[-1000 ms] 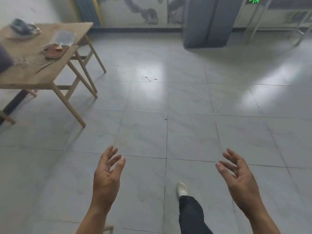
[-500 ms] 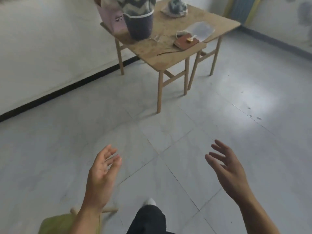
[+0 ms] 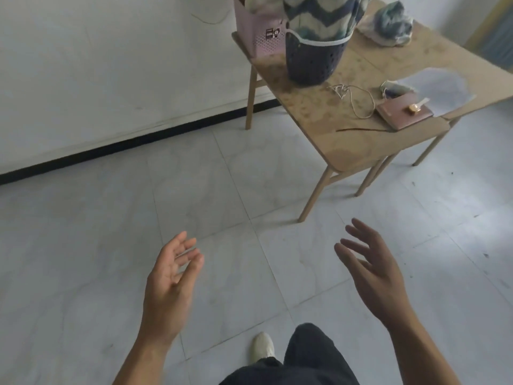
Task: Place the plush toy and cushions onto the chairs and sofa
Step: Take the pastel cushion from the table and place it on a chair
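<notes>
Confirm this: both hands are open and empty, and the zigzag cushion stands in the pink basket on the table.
Wrong basket. The head view shows the zigzag cushion standing in the dark basket, beside the pink basket on the table. Both the left hand and right hand are open and empty.

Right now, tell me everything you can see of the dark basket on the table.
The dark basket is a round, perforated, plastic-looking tub with a white rim, tapering downward. It stands upright on the wooden table, stuffed with a zigzag-patterned cushion that rises above the rim. A pink basket stands right beside it.
</notes>
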